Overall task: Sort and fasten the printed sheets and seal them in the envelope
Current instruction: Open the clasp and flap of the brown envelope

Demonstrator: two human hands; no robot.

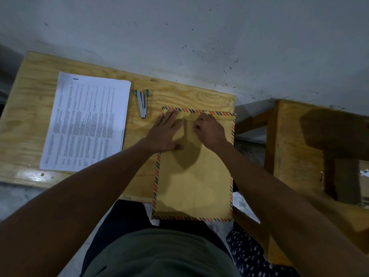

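Brown striped-edge envelope [192, 172] at 3 o'clock on surface [179, 96], left hand [166, 132] flat and right hand [209, 129] pinching at its flap, sealing apparently underway; printed sheets [85, 124] stacked at 9 o'clock, stapler [142, 103] between, seemingly left over.

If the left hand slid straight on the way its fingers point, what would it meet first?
The left hand lies flat on the envelope, fingers aimed up and right at its striped top edge. Past that edge comes only bare table, then probably the wall. The stapler sits off to the left.
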